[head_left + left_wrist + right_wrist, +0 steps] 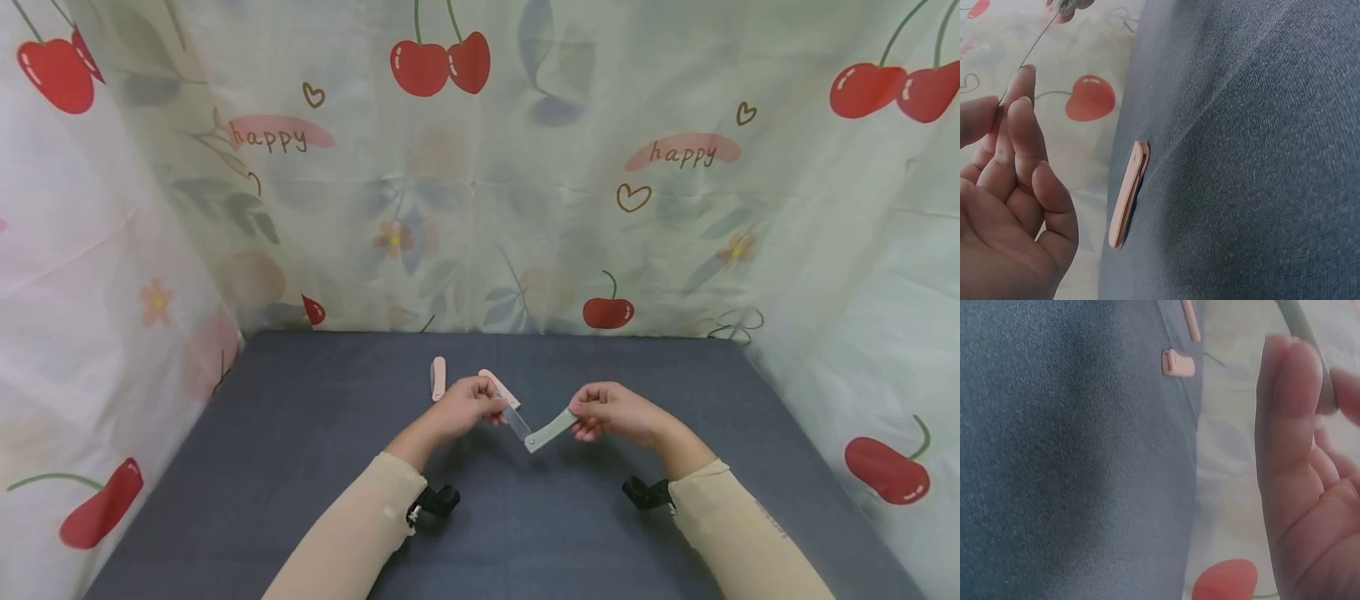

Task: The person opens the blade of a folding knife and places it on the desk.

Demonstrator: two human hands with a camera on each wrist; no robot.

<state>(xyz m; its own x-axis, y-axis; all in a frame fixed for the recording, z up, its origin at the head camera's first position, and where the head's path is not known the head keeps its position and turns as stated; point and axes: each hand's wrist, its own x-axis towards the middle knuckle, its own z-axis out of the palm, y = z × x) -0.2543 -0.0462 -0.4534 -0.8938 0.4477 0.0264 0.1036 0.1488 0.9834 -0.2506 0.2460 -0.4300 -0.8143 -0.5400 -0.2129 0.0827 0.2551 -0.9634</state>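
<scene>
Blade (520, 424) pinched by my left hand (465, 408), green handle (552, 429) by my right hand (621, 412), lower centre, pink knives (439, 378) slightly higher.

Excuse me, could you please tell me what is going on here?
A person is holding a partly open green knife above the dark cloth. The left grip pinches the blade; the right grip pinches the handle. Blade and handle stand at an angle. Beyond, two pink knives lie on the cloth, apparently folded.

Curtained booth (75, 258): cherry-print cloth (337, 250) on three sides of table (300, 500)
</scene>
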